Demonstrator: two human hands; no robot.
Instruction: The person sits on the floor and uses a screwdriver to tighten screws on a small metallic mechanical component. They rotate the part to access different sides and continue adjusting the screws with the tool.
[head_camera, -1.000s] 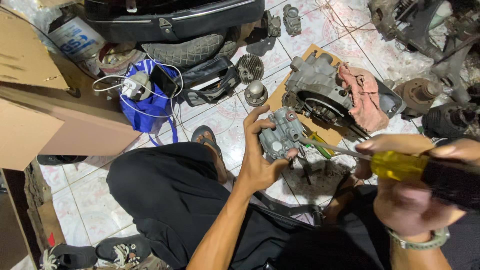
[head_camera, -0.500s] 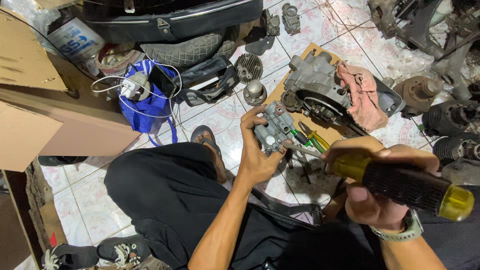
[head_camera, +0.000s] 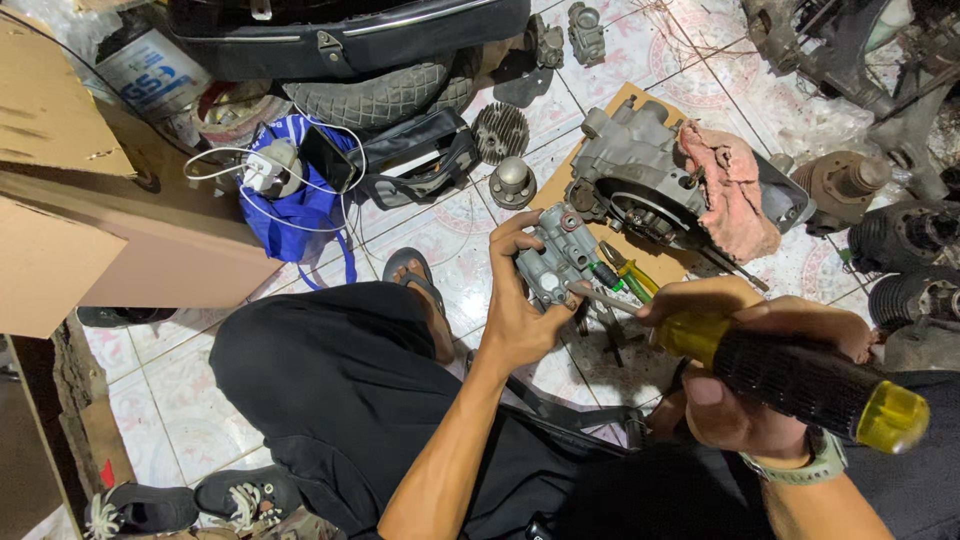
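My left hand (head_camera: 522, 312) grips a small grey metal carburettor (head_camera: 553, 255), held up over the tiled floor in front of my knees. My right hand (head_camera: 750, 375) is closed around a big screwdriver (head_camera: 800, 375) with a black and yellow handle. Its shaft runs left, and the tip meets the carburettor's right side. A wristwatch sits on my right wrist.
A grey engine block (head_camera: 645, 180) with a pink rag (head_camera: 735, 190) lies on cardboard beyond the hands. Pliers (head_camera: 630, 275) lie beside it. A blue bag (head_camera: 295, 205), a tyre (head_camera: 385, 95), a cardboard box (head_camera: 110, 230) and engine parts (head_camera: 905, 235) stand around.
My right hand has swung the screwdriver round, so its handle points right and its tip has come to the carburettor. The left hand has kept its grip.
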